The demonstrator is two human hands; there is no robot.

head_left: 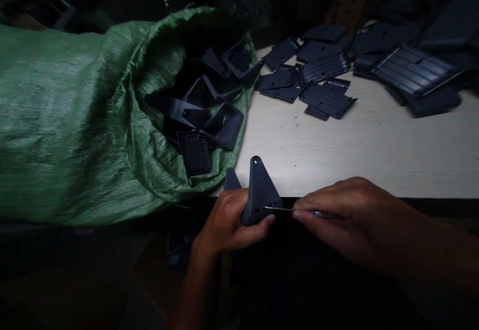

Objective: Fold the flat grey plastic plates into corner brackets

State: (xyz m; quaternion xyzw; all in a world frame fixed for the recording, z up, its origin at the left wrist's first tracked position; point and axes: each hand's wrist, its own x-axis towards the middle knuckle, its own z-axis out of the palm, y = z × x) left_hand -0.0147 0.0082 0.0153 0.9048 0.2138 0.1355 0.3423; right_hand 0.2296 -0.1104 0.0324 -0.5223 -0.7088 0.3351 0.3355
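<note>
**Left hand (228,220) gripping dark plastic bracket (261,190), right hand (344,220) pinching thin metal tool (279,209)**

Head view: bracket held upright in the left hand's closed fingers, tool tip at its lower edge. Left of the hands, green woven sack (75,120) full of similar brackets (224,125); ahead, ribbed plates (325,99) piled on the counter (337,155).

We see one dark grey plastic part (260,190) of triangle shape, standing with its narrow tip upward, and this tip has a small round hole. A second flat side (232,179) rises behind it. At its lower edge is the point of a thin metal blade (277,209), lying almost level.
</note>
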